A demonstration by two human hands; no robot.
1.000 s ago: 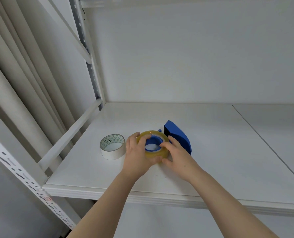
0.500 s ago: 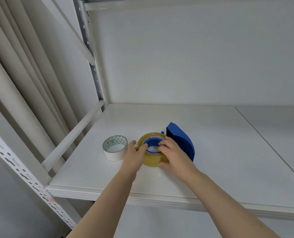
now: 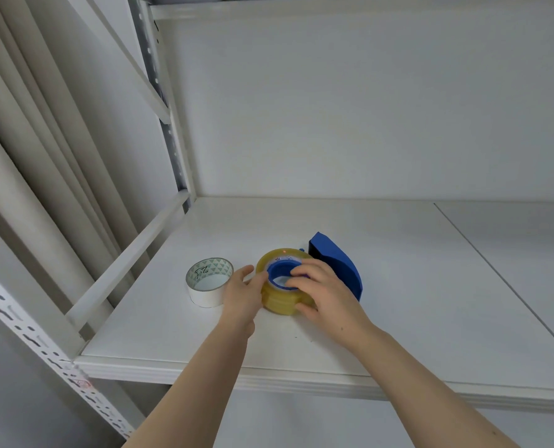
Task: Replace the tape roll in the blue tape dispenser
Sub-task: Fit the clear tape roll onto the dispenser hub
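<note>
A yellowish clear tape roll [image 3: 280, 302] lies flat on the white shelf, seated around the blue hub [image 3: 278, 273] of the blue tape dispenser [image 3: 337, 263], whose curved body rises behind and to the right. My right hand [image 3: 322, 292] grips the roll, fingers over its top rim and into the hub, thumb on its front side. My left hand [image 3: 243, 294] touches the roll's left side, its thumb on the rim. A white tape roll [image 3: 208, 282] with a patterned core sits just left of my left hand.
The white shelf board [image 3: 382, 318] has a front edge near me and a seam running diagonally at the right. A slanted side rail [image 3: 123, 257] and a perforated upright [image 3: 49, 354] bound the left side. The back wall stands behind.
My left hand has slid off the top of the yellowish roll to its left side. My right hand's fingers have moved further over the rim and into the blue hub.
</note>
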